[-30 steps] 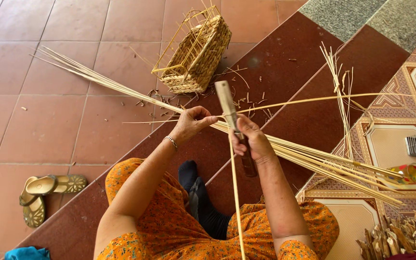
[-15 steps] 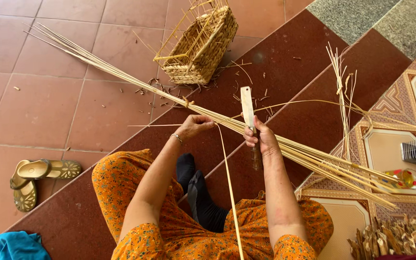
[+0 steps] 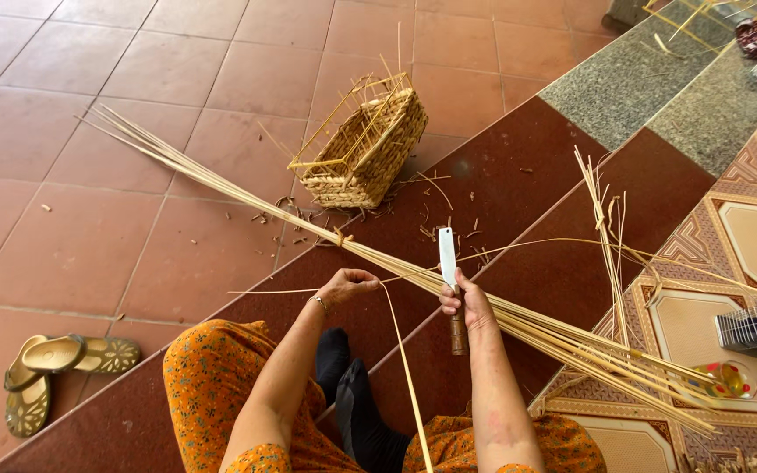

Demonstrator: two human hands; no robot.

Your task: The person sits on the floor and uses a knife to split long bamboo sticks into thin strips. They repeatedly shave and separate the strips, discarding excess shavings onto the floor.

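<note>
Her right hand (image 3: pixel 466 302) is closed round a knife (image 3: pixel 448 263), blade pointing up and away. Her left hand (image 3: pixel 348 285) pinches a thin cane strip (image 3: pixel 405 368) that runs back toward her lap, beside the long bundle (image 3: pixel 519 320) slanting across the step.

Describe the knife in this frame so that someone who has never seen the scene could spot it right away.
Start at the long bundle of pale cane strips slanting across the dark red step. Where the right hand crosses it, the knife stands upright in that grip. Its flat, whitish, blunt-ended blade is far broader than the thin strips around it.
</note>
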